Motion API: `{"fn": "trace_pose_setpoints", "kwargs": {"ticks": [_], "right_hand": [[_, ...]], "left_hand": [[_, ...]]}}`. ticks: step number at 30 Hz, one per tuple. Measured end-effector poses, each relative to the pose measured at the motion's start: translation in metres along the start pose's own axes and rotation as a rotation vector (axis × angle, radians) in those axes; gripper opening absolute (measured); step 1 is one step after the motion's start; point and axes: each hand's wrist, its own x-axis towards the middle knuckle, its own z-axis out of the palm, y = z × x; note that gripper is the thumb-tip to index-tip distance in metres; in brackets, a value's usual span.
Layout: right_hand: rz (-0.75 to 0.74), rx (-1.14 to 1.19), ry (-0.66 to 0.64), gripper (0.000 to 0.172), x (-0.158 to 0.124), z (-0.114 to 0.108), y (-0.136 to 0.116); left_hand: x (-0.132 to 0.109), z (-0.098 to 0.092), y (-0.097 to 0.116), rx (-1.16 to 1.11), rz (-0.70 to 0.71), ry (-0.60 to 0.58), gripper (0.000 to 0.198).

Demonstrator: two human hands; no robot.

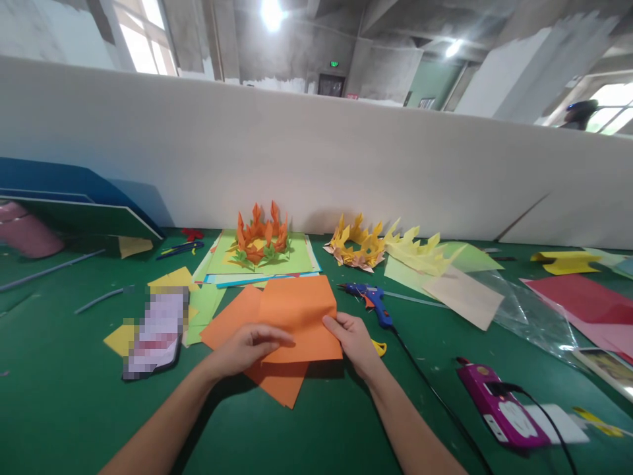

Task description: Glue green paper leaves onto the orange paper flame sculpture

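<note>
A folded-looking orange paper sheet (301,310) is held in front of me, slightly raised above more orange sheets (279,382) on the table. My right hand (352,340) pinches its right edge, thumb on top and the other fingers mostly underneath. Across its lower left part lies my left hand (250,349), fingers stretched out over the surface and the thumb apart from them. Behind the paper, an orange and green paper crown (262,237) stands on stacked green paper (222,254). A yellow paper crown (353,244) with a pinkish base stands right of it.
Right of the sheet lies a blue glue gun (373,303) with its black cord. A phone (158,333) lies at left. Pale yellow pointed paper (420,247), a purple power bank (499,402) and red paper (583,293) are at right. A white partition (316,158) borders the back.
</note>
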Motion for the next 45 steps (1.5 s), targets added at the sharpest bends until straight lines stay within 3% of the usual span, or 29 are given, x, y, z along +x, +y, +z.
{"fn": "trace_pose_setpoints", "kwargs": {"ticks": [6, 10, 15, 23, 36, 41, 45], "right_hand": [[-0.066, -0.107, -0.011, 0.045, 0.000, -0.003, 0.000], [-0.104, -0.143, 0.021, 0.049, 0.001, -0.005, 0.003], [-0.088, -0.016, 0.067, 0.043, 0.002, -0.004, 0.004], [-0.114, 0.002, 0.183, 0.033, 0.006, -0.004, 0.001], [-0.145, 0.067, 0.241, 0.023, 0.009, 0.003, 0.000], [-0.162, 0.019, 0.229, 0.034, 0.005, 0.001, -0.003], [-0.219, -0.009, 0.302, 0.044, 0.007, -0.006, 0.000]], "left_hand": [[-0.001, -0.004, -0.001, 0.020, -0.037, -0.028, 0.027], [-0.005, -0.005, 0.004, 0.044, -0.065, -0.131, 0.030], [-0.009, -0.010, 0.010, 0.064, -0.090, -0.252, 0.030], [-0.013, -0.020, 0.011, 0.092, -0.118, -0.430, 0.027], [-0.015, -0.023, 0.021, 0.185, -0.082, -0.519, 0.027], [-0.015, -0.021, 0.019, 0.162, -0.036, -0.526, 0.024], [-0.015, -0.024, 0.013, 0.152, -0.054, -0.488, 0.027]]}}
